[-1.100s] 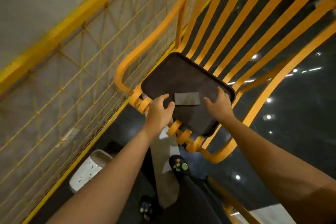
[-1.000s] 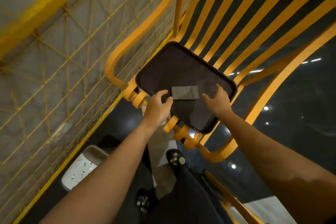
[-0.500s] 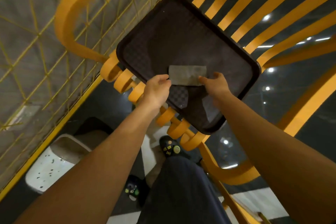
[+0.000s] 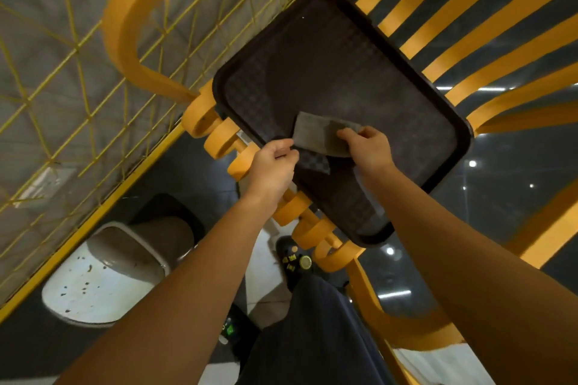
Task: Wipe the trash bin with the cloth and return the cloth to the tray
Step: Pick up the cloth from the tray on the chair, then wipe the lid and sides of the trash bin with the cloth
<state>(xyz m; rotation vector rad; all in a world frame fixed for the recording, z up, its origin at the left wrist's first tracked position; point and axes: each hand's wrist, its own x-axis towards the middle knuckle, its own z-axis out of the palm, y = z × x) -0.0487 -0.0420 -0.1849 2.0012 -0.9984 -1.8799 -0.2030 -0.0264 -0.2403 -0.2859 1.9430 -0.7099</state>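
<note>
cloth [image 4: 319,134]: flat on the tray [image 4: 406,78], near its near edge.
left hand [image 4: 272,162]: curled, pinching the cloth's left corner.
right hand [image 4: 367,147]: gripping its right edge.
step: lift both sides together (keeps it folded), then carry it to the trash bin [image 4: 93,278], near left.

Left hand [image 4: 271,167], right hand [image 4: 370,151], forearms [image 4: 194,284] bare. Dark navy trousers [image 4: 312,328]. Black clogs [image 4: 295,259], yellow and green charms.
</note>
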